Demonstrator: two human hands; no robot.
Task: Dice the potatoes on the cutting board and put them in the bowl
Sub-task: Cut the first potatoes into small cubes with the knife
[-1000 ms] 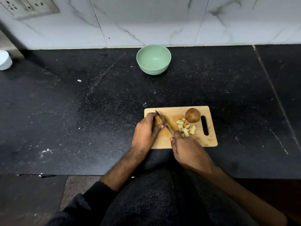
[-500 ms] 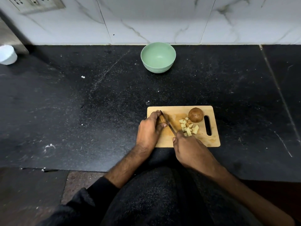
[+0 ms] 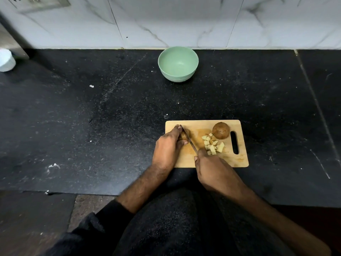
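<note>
1. At the far left edge a white container (image 3: 6,60) stands on the black counter (image 3: 92,126), well apart from the work and apparently no part of it.
2. The green bowl (image 3: 178,64) sits near the back wall, well apart from the board, and looks empty; none of the dice has gone in yet.
3. The left hand (image 3: 168,146) rests on the left part of the wooden cutting board (image 3: 238,161), its fingers curled over a potato piece (image 3: 182,136) and pinning it down, probably to keep it from rolling under the cut. Most of that piece is hidden by the fingers.
4. The knife (image 3: 189,140) lies just beside those fingers. Its long axis runs diagonally, tip toward the board's far left corner, handle end toward the person. The blade seems set against the held piece, though contact is hard to confirm.
5. The right hand (image 3: 214,170) is clenched round the knife handle at the board's near edge.
6. A heap of diced potato (image 3: 213,145) lies right of the blade, likely pushed aside to free cutting room.
7. 1 uncut potato (image 3: 220,130) waits touching or just beside the heap, next to the handle slot (image 3: 234,142).
</note>
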